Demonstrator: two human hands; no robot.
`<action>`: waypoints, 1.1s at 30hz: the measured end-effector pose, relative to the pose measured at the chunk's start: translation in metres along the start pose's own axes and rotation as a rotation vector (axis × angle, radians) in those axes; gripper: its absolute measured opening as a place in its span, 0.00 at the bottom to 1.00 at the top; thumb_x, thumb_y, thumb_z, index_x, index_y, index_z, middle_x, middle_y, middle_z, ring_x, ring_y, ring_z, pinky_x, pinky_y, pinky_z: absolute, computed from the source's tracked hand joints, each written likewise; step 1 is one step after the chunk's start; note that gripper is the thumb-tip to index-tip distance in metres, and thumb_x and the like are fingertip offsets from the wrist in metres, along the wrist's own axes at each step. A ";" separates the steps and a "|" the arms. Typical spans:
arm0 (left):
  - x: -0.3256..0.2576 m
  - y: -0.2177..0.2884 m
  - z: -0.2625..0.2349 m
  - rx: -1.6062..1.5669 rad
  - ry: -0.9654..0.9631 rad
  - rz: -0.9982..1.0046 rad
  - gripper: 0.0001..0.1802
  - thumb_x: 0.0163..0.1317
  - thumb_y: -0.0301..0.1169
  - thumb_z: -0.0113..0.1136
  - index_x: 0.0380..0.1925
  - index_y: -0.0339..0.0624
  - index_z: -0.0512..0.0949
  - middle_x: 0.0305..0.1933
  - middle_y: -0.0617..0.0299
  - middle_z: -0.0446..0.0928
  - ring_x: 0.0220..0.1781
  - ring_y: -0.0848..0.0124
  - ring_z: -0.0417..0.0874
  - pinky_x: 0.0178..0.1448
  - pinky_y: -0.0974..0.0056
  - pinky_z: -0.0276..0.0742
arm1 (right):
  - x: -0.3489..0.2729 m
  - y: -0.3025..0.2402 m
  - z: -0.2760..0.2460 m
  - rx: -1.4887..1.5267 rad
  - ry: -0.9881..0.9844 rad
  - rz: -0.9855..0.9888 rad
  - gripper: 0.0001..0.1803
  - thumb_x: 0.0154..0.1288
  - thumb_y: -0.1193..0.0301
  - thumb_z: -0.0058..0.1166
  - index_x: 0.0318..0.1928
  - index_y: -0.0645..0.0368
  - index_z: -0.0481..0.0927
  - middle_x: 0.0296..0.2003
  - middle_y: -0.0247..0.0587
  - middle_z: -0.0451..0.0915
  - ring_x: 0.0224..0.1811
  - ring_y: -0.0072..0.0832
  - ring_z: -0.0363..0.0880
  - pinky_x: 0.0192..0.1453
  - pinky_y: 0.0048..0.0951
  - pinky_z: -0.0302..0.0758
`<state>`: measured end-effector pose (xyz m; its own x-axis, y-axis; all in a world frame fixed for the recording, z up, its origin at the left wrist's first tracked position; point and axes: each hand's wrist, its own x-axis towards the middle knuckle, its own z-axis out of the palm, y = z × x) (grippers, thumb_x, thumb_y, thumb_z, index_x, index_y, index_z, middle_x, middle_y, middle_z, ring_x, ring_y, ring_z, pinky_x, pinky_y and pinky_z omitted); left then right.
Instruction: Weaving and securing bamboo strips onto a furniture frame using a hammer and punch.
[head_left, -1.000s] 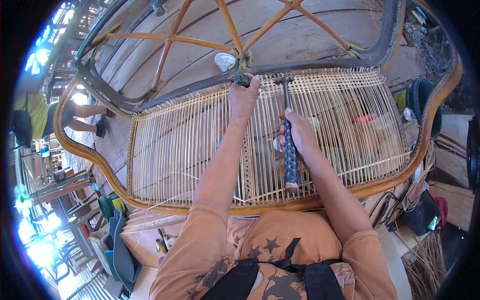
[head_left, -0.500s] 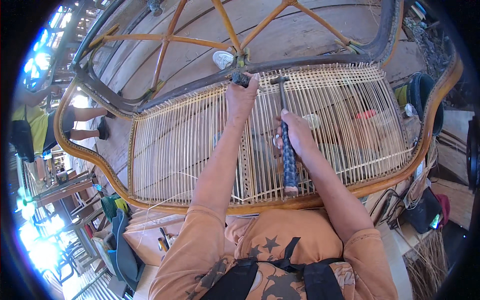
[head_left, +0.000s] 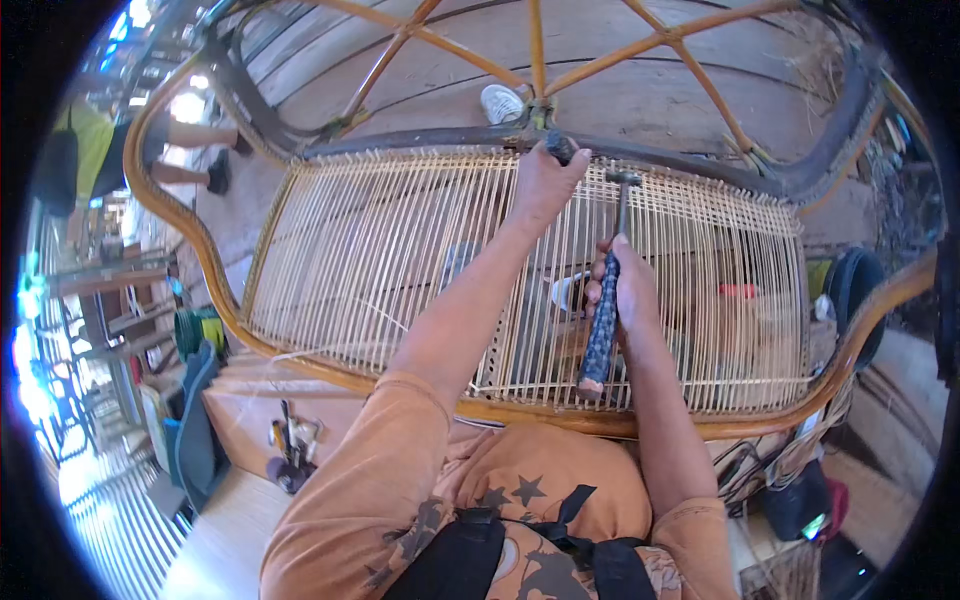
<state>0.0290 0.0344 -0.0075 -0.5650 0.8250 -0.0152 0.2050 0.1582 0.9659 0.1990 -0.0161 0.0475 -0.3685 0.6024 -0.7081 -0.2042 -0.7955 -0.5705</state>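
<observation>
A cane-strand seat (head_left: 400, 230) in a curved rattan frame lies before me, its pale strands running from the near rail to the far rail. At the middle of the far rail, my left hand (head_left: 545, 190) is closed around a short tool with a dark, textured handle (head_left: 560, 149); its working end is hidden. To the right, my right hand (head_left: 632, 290) grips a hammer (head_left: 603, 325) by its dark, wrapped handle. The small hammer head (head_left: 623, 178) is over the far strands, beside my left hand and apart from the tool. Crosswise strands are woven on the far right.
Brown rattan struts (head_left: 537, 45) rise beyond the far rail, with a white shoe (head_left: 502, 103) beside them. Another person's legs (head_left: 200, 150) show at left. Tools (head_left: 293, 440) stand near the seat's front left. A dark bucket (head_left: 853, 290) stands by the right arm of the frame.
The view has turned, so the seat's far rail and both hands appear further right. The tool handle in my left hand has tilted. Both hands keep their grips, with the hammer still alongside.
</observation>
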 end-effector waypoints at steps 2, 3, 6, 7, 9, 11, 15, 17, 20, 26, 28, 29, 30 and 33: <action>-0.002 0.007 -0.005 0.066 0.012 0.019 0.12 0.55 0.35 0.64 0.27 0.36 0.78 0.21 0.61 0.77 0.25 0.73 0.77 0.34 0.65 0.73 | -0.001 -0.001 0.003 -0.143 -0.069 0.061 0.19 0.70 0.54 0.43 0.43 0.58 0.69 0.20 0.29 0.68 0.13 0.18 0.67 0.11 0.23 0.65; 0.003 -0.007 -0.005 -0.010 -0.001 -0.051 0.12 0.55 0.35 0.64 0.26 0.36 0.78 0.21 0.61 0.78 0.24 0.73 0.77 0.33 0.65 0.73 | -0.003 -0.001 0.004 -0.130 -0.030 0.043 0.19 0.70 0.54 0.43 0.43 0.58 0.69 0.20 0.29 0.68 0.13 0.18 0.67 0.11 0.23 0.65; 0.005 -0.002 -0.008 -0.197 0.040 -0.108 0.11 0.55 0.35 0.64 0.25 0.36 0.78 0.21 0.61 0.78 0.24 0.73 0.76 0.33 0.65 0.73 | 0.000 -0.003 0.000 -0.115 0.009 0.001 0.19 0.70 0.54 0.42 0.45 0.59 0.69 0.20 0.28 0.68 0.13 0.18 0.67 0.12 0.23 0.66; 0.006 -0.004 -0.008 -0.196 0.029 -0.119 0.11 0.55 0.35 0.63 0.26 0.37 0.77 0.22 0.62 0.78 0.26 0.74 0.77 0.34 0.66 0.73 | 0.001 -0.005 0.001 -0.109 0.023 0.005 0.20 0.70 0.54 0.42 0.45 0.59 0.69 0.21 0.28 0.68 0.13 0.18 0.67 0.12 0.23 0.66; 0.005 -0.009 -0.009 -0.162 0.026 -0.112 0.11 0.55 0.35 0.63 0.27 0.37 0.77 0.23 0.62 0.78 0.27 0.74 0.77 0.35 0.66 0.73 | 0.003 -0.006 0.004 -0.115 0.037 -0.006 0.20 0.70 0.54 0.42 0.46 0.60 0.69 0.21 0.29 0.68 0.14 0.18 0.67 0.13 0.23 0.66; 0.004 -0.006 -0.007 -0.129 0.007 -0.105 0.11 0.55 0.35 0.63 0.28 0.37 0.77 0.24 0.62 0.78 0.28 0.74 0.77 0.36 0.66 0.73 | 0.006 -0.005 0.004 -0.104 0.032 -0.023 0.20 0.70 0.54 0.41 0.45 0.60 0.69 0.21 0.29 0.68 0.14 0.19 0.67 0.13 0.23 0.66; 0.002 -0.008 -0.002 -0.029 0.001 -0.032 0.12 0.54 0.35 0.64 0.30 0.37 0.77 0.25 0.61 0.78 0.29 0.73 0.77 0.37 0.65 0.73 | 0.017 -0.001 0.007 -0.074 -0.008 0.021 0.19 0.70 0.55 0.41 0.43 0.60 0.70 0.20 0.31 0.69 0.13 0.22 0.68 0.12 0.26 0.66; 0.001 0.000 -0.002 0.026 0.038 -0.014 0.11 0.55 0.34 0.64 0.29 0.37 0.76 0.23 0.61 0.77 0.28 0.74 0.77 0.36 0.66 0.73 | 0.017 0.000 0.009 -0.033 -0.025 0.070 0.18 0.70 0.57 0.42 0.42 0.61 0.70 0.19 0.34 0.70 0.12 0.25 0.69 0.12 0.29 0.66; 0.001 0.005 0.000 -0.132 -0.032 -0.041 0.10 0.55 0.33 0.63 0.28 0.38 0.76 0.22 0.63 0.76 0.27 0.75 0.75 0.35 0.67 0.72 | 0.017 -0.001 0.012 -0.071 0.023 0.021 0.18 0.69 0.57 0.42 0.41 0.61 0.70 0.19 0.35 0.70 0.12 0.25 0.69 0.12 0.29 0.66; -0.002 0.012 0.005 -0.086 0.012 -0.104 0.08 0.56 0.32 0.63 0.27 0.39 0.76 0.21 0.65 0.77 0.25 0.77 0.75 0.33 0.68 0.71 | 0.011 -0.010 -0.007 -0.057 0.039 -0.070 0.19 0.69 0.55 0.42 0.40 0.61 0.69 0.18 0.36 0.69 0.11 0.25 0.68 0.12 0.30 0.66; -0.006 0.017 0.011 -0.162 -0.040 -0.163 0.09 0.55 0.32 0.64 0.28 0.39 0.77 0.20 0.66 0.77 0.24 0.76 0.75 0.32 0.68 0.72 | 0.004 -0.015 -0.013 -0.038 0.078 -0.055 0.20 0.69 0.54 0.43 0.40 0.61 0.69 0.18 0.36 0.69 0.11 0.25 0.67 0.12 0.30 0.66; -0.005 0.013 0.013 -0.156 -0.042 -0.175 0.09 0.56 0.33 0.64 0.29 0.39 0.77 0.20 0.66 0.77 0.23 0.77 0.75 0.31 0.69 0.71 | 0.007 -0.013 -0.018 -0.019 0.044 -0.062 0.20 0.69 0.54 0.42 0.40 0.61 0.69 0.18 0.35 0.69 0.11 0.25 0.68 0.13 0.29 0.66; -0.005 0.012 0.015 -0.154 -0.047 -0.173 0.09 0.56 0.33 0.64 0.29 0.39 0.77 0.20 0.66 0.77 0.23 0.77 0.75 0.31 0.69 0.71 | 0.006 -0.012 -0.019 -0.015 0.045 -0.064 0.20 0.69 0.54 0.42 0.40 0.61 0.69 0.18 0.35 0.69 0.11 0.25 0.68 0.13 0.29 0.66; -0.001 0.007 0.017 -0.002 -0.042 -0.112 0.10 0.56 0.34 0.64 0.29 0.39 0.77 0.20 0.66 0.77 0.23 0.79 0.74 0.30 0.71 0.70 | 0.003 -0.012 -0.018 -0.055 0.019 -0.063 0.21 0.70 0.53 0.41 0.44 0.60 0.69 0.21 0.31 0.70 0.14 0.20 0.69 0.13 0.24 0.65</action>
<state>0.0448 0.0439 -0.0047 -0.5502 0.8243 -0.1334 0.1414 0.2494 0.9580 0.2166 -0.0037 0.0447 -0.3389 0.6524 -0.6779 -0.1756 -0.7517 -0.6357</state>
